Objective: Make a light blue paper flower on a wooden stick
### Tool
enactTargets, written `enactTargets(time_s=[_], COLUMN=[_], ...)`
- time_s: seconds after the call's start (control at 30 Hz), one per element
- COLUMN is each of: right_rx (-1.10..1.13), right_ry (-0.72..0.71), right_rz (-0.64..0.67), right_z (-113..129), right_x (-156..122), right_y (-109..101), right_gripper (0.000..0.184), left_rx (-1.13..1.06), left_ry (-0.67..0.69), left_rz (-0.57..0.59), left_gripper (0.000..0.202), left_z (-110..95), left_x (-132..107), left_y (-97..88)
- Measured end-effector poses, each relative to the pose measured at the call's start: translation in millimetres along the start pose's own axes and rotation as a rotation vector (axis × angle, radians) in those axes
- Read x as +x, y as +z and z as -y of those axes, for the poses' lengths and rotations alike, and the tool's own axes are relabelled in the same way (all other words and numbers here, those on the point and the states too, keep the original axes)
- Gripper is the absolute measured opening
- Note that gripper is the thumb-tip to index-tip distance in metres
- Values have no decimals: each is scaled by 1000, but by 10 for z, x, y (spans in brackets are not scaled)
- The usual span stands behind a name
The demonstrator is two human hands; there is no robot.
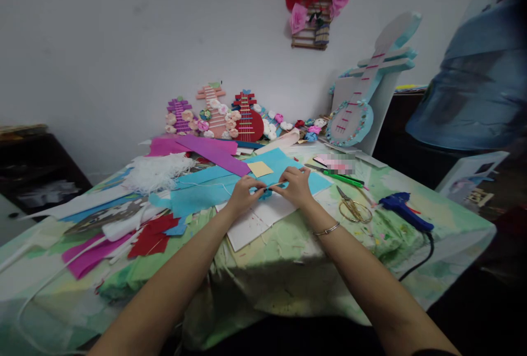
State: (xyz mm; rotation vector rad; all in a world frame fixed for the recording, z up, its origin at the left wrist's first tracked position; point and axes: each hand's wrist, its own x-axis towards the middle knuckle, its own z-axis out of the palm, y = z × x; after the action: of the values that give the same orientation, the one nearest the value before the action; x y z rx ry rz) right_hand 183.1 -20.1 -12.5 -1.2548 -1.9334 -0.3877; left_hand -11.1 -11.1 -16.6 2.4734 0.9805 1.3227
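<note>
My left hand point(246, 195) pinches a small blue piece of felt or paper point(267, 194) between thumb and fingertips. Opposite it, my right hand point(295, 187) has its thumb and fingers closed at the other side of the same piece; a thin dark edge shows between the two hands. Its exact shape is too small to make out. Below the hands lies a white sheet or board point(255, 226). Light blue sheets point(201, 194) spread behind and to the left, with a small pale yellow square point(261, 169) on top.
Gold-handled scissors point(354, 209), a blue glue gun point(405, 210) with a cord and a green cutter point(343, 178) lie to the right. White shreds point(158, 172), red scraps point(154, 236) and purple sheets point(214, 154) are at left. Small lute-shaped crafts point(246, 120) stand along the wall.
</note>
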Motion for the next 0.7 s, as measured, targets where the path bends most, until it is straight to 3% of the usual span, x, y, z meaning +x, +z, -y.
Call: enactTargets(time_s=[0.7], right_rx=[-4], right_ry=[5], right_rz=[58], right_z=[22], right_x=[-16], right_y=[9], right_gripper=[33], left_rx=[8], left_ry=[-27], left_rz=[56], left_gripper=[15], left_z=[16], left_x=[-9], left_y=[52])
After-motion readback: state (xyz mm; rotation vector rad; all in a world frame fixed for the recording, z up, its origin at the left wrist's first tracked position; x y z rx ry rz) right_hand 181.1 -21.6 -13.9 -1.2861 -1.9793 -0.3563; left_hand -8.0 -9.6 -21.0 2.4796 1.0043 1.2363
